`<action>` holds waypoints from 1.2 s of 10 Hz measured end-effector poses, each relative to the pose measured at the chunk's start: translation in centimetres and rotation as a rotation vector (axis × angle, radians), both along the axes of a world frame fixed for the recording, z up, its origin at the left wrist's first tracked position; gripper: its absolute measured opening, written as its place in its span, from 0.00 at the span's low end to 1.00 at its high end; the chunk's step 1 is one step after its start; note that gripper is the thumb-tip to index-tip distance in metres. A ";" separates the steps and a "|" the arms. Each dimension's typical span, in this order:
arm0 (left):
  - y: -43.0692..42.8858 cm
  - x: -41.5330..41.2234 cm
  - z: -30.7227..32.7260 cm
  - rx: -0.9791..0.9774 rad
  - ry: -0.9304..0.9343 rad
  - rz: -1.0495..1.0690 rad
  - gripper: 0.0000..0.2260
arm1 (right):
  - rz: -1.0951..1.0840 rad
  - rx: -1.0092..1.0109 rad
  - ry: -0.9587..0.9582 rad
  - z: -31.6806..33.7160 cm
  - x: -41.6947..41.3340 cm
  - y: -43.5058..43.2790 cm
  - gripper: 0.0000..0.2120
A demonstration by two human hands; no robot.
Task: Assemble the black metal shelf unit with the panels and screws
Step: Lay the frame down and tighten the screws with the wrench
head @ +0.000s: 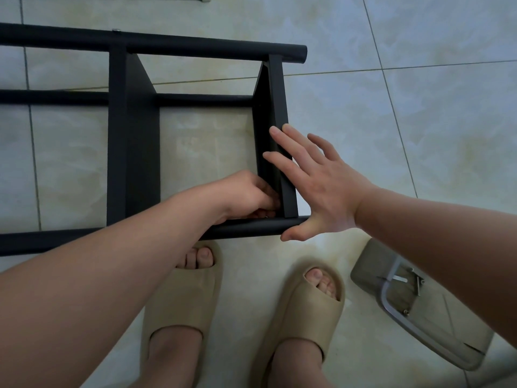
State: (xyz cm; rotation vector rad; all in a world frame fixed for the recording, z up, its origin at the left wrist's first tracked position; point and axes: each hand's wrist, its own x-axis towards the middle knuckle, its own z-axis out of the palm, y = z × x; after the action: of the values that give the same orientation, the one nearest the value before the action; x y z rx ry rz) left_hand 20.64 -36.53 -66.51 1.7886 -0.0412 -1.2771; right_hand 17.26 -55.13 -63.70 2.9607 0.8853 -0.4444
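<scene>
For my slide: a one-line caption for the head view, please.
Right hand presses the black metal shelf panel; left hand works at its near corner.

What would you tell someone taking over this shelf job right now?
Right hand: open, flat against the end panel, thumb at the end of the near tube.
Left hand: fingers curled at the corner where that panel meets the near tube; what they hold is hidden.
The shelf frame lies on the tiled floor, a second panel between its tubes.
Spare screws wait in the grey tray by the right slipper.
Done: a screw head shows on the far tube.
Left: probably fasten this near corner, then check other joints.
</scene>
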 end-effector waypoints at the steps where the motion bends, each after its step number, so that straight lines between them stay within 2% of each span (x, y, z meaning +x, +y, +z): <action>1: 0.0 0.0 -0.3 -0.030 0.034 0.059 0.04 | -0.001 -0.001 0.004 0.1 0.0 0.0 0.61; 3: 0.2 0.1 -0.4 -0.039 0.072 0.056 0.03 | -0.002 -0.008 0.014 0.2 0.0 0.0 0.61; 5: 0.0 0.0 -0.3 0.018 -0.041 -0.045 0.07 | 0.005 -0.003 0.005 0.2 0.0 0.0 0.61; 7: 0.0 0.1 -0.2 -0.005 -0.040 -0.032 0.05 | 0.014 -0.012 0.003 0.0 -0.1 -0.2 0.63; 10: 0.0 0.1 -0.3 -0.055 0.009 -0.037 0.13 | 0.019 -0.007 0.005 -0.2 0.0 -0.2 0.63; 11: -0.1 0.2 -0.4 -0.033 0.004 -0.042 0.06 | 0.019 -0.007 0.004 -0.2 -0.1 -0.2 0.63; 12: -0.2 0.1 -0.6 -0.043 0.045 -0.010 0.04 | 0.018 -0.011 0.005 -0.3 0.0 -0.2 0.63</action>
State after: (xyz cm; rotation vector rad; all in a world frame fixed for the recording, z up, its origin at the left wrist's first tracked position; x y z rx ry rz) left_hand 20.79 -36.69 -67.12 1.7248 -0.0525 -1.3134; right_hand 17.22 -55.35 -63.95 2.9411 0.9059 -0.4542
